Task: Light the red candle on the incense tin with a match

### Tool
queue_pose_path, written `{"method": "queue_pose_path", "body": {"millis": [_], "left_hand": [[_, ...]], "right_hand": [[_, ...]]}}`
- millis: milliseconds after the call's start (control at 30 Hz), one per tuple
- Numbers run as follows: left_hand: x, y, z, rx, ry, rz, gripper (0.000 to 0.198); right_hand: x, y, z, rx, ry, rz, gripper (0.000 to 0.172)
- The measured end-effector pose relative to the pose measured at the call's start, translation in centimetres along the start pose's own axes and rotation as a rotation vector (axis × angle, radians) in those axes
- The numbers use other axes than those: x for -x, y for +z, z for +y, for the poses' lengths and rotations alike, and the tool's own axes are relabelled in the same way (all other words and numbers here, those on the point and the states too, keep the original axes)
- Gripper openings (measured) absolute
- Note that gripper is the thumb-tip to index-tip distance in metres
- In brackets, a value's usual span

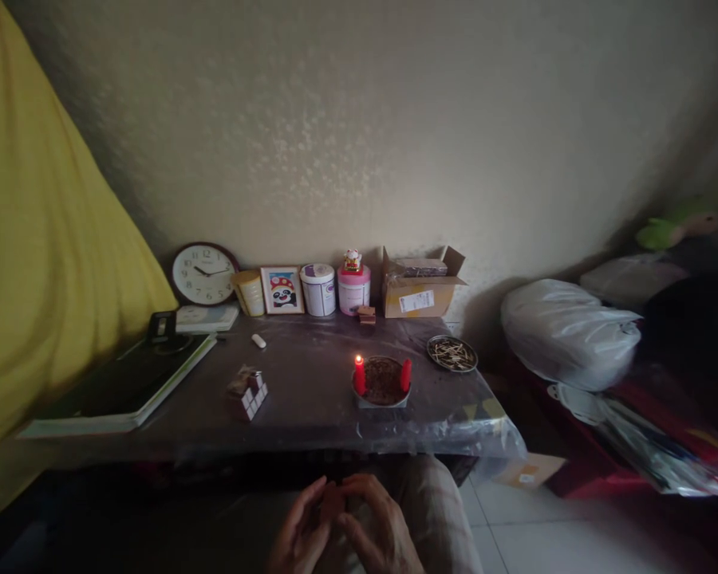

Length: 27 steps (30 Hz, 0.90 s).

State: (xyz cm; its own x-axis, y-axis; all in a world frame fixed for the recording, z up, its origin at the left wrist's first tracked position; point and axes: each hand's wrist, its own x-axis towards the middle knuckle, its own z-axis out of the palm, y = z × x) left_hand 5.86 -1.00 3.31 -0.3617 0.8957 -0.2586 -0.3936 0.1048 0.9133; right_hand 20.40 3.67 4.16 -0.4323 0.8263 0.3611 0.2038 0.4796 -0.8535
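Observation:
Low in the head view, above my lap, my left hand [302,528] and my right hand [381,522] are curled around a small reddish-brown matchbox [333,504]. Fingers of both hands partly cover it. Beyond them on the table, a round bowl [385,381] of dark grains holds two red candles. The left candle [360,376] burns with a small flame; the right candle [405,375] shows no flame. To the right lies a round dish [451,353] heaped with matchsticks. Small brown boxes [367,315] are stacked by a pink-lidded tin [354,291].
A plastic-covered table [311,422] stands before me. A cube puzzle [254,396], a white eraser-like piece [258,341] and a large dark book [125,383] lie on it. A clock [203,273], a framed panda picture [283,291] and an open carton [419,299] line the wall.

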Motion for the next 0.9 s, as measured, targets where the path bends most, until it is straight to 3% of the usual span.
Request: {"method": "queue_pose_path", "body": {"millis": [267,400,667,900], "left_hand": [[0.0,-1.6,-0.3,-0.008,-0.006,-0.111,0.042],[0.0,-1.8,-1.4,-0.044,0.054,-0.147,0.042],[-0.1,-2.0,-3.9,-0.121,0.197,-0.053,0.044],[0.3,-2.4,-3.2,-0.157,0.223,-0.072,0.041]], "right_hand": [[0.2,0.5,-0.3,-0.005,0.014,-0.042,0.016],[0.6,0.9,0.0,0.01,-0.025,-0.05,0.02],[0.9,1.4,0.5,0.055,-0.014,-0.085,0.021],[0.7,1.6,0.2,0.025,-0.087,-0.066,0.025]]}}
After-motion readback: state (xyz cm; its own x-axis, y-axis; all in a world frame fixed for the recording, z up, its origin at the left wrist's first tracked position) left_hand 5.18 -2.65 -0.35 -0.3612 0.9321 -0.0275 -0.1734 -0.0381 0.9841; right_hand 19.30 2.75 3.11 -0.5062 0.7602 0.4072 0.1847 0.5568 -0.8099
